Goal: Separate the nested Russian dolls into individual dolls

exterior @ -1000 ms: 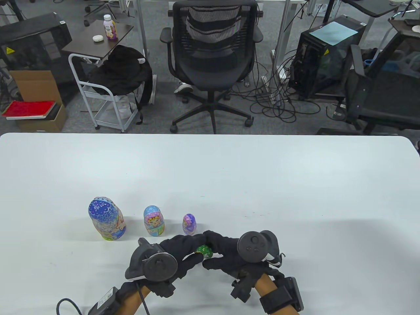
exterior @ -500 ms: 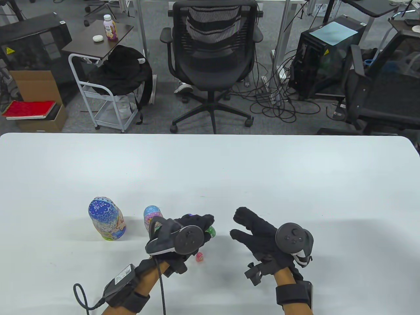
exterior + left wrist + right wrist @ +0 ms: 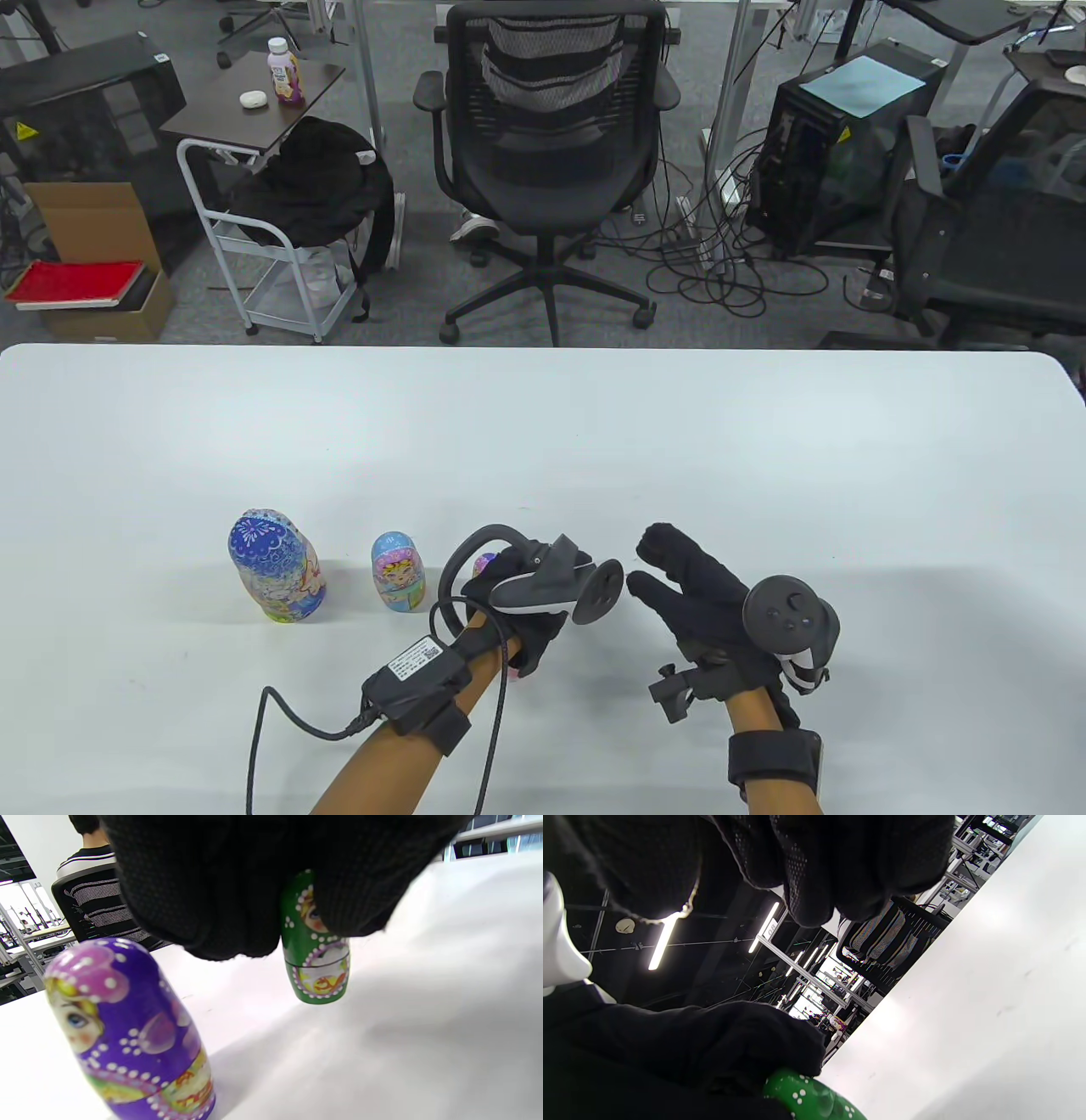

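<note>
**Q:** Report hand states.

**A:** My left hand [image 3: 263, 878] grips the small green painted nesting doll [image 3: 316, 955] by its upper half, gloved fingers [image 3: 356, 891] wrapped over the head. In the left wrist view the doll stands upright at centre frame, its base on the white table [image 3: 424, 1027]. My right hand [image 3: 708, 607] sits at the lower right of the table view, fingers extended and spread, holding nothing.

**Q:** Locate the other dolls.

**A:** In the table view, the large blue floral doll [image 3: 276, 564] stands at lower left. The medium light-blue doll [image 3: 397, 571] stands just right of it, apart from it. The small purple doll [image 3: 485, 564] is mostly hidden behind my left hand; the left wrist view shows it upright at lower left, near the green doll, not touching it.

**Q:** Any further items?

**A:** A pink speck shows beneath my left wrist; I cannot tell what it is.
</note>
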The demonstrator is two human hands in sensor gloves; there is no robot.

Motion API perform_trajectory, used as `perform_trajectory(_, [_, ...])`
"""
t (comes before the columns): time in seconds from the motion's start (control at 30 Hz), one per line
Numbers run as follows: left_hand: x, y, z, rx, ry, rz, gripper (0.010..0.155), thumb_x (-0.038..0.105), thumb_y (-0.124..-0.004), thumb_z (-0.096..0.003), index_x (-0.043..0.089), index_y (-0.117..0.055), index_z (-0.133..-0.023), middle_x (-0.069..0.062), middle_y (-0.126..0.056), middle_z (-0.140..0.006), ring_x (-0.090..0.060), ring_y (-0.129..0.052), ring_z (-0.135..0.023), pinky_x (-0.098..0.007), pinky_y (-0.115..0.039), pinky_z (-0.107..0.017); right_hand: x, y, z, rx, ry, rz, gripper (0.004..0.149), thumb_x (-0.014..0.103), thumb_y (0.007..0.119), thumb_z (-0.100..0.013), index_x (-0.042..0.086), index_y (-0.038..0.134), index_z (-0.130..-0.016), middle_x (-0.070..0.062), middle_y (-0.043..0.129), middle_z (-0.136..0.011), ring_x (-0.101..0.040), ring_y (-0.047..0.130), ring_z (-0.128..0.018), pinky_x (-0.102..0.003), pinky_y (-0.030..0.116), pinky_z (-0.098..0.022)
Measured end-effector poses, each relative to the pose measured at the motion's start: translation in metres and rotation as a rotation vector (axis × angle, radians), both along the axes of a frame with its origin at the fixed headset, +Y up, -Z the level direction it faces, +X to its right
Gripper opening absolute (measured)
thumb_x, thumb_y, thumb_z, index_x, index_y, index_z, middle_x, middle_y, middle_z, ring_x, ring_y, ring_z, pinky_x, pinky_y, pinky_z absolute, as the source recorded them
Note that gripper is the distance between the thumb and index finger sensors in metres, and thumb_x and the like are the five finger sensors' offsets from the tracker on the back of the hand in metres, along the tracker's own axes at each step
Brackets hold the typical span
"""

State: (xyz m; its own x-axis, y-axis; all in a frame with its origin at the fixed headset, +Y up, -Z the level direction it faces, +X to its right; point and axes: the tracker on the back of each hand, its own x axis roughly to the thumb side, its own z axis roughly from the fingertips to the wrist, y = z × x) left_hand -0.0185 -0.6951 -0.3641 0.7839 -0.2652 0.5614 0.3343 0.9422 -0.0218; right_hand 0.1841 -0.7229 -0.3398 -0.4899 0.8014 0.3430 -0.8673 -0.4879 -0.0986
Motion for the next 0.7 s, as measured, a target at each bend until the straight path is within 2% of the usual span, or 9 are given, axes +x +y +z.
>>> perform_trajectory(0.33, [0.004, -0.017, -0.008, 0.003, 0.021, -0.060, 0.056, 0.039, -0.080, -0.0541, 0.023, -0.065, -0.105, -0.009, -0.088, -0.097, -0.031, -0.097, -0.080, -0.039, -0.088, -0.057, -0.001, -0.003, -0.001, -0.013, 0.005, 0.030, 0.070, 0.051, 0.087, -0.043, 0.013, 0.071, -0.100, -0.020, 0.091, -0.089, -0.043, 0.088, -0.081, -0.053, 0.076, -0.061])
perform_trajectory(0.7, [0.008, -0.017, -0.008, 0.003, 0.009, -0.063, 0.056, 0.040, -0.080, -0.0542, 0.022, -0.066, -0.105, -0.009, -0.089, -0.096, -0.030, -0.098, -0.079, -0.039, -0.088, -0.057, -0.002, -0.003, -0.002, -0.022, 0.011, 0.042, 0.070, 0.051, 0.087, -0.043, 0.013, 0.071, -0.100, -0.020, 0.091, -0.089, -0.043, 0.088, -0.081, -0.053, 0.076, -0.060])
